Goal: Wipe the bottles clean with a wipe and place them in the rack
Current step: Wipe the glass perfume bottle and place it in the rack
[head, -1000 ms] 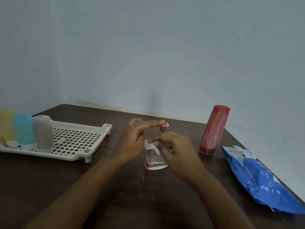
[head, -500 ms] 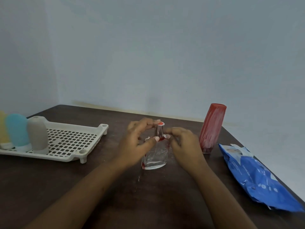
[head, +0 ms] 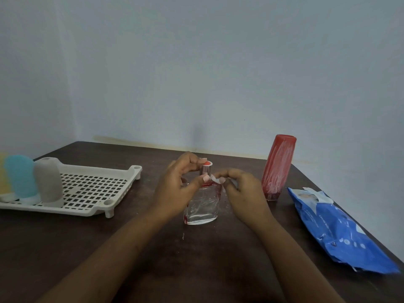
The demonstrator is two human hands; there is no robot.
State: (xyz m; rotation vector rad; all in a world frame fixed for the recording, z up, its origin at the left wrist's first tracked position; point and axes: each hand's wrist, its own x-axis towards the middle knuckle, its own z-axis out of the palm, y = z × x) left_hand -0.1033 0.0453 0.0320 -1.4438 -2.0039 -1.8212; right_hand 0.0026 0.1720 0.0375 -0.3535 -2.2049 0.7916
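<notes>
The left hand [head: 177,189] is curled around the upper part of the clear bottle [head: 202,204]. Its thumb presses on the bottle's shoulder and a fingertip rests at the rim of the cap [head: 206,166]. The right hand [head: 242,193] is also curled, and its fingertips pinch a small white wipe [head: 215,179] against the bottle's shoulder just beside the left thumb.

The clear bottle stands upright on the table [head: 65,248], near the middle, between the two hands. Its long axis is vertical, with the flat base down and the silver, red-topped cap pointing up. Red smears show at its shoulder and at the lower left corner of the base.

To the right, just beyond the right hand, a red bottle [head: 278,167] stands on end near the table's far edge. It is streaked with white and its wider, rounded end is up. In this wide view it appears to lean slightly to the right. Further right, a blue wipe pack [head: 341,228] lies flat along the table's right edge, with its flap end toward the red bottle.

To the left, well apart from the hands, a cream perforated rack [head: 87,189] sits on the table. Three bottles stand at its left end, side by side and cap down: a grey bottle [head: 47,180], a blue bottle [head: 20,176], and a yellow bottle [head: 2,171] cut off by the frame edge. A pale wall [head: 196,73] rises behind the table.
</notes>
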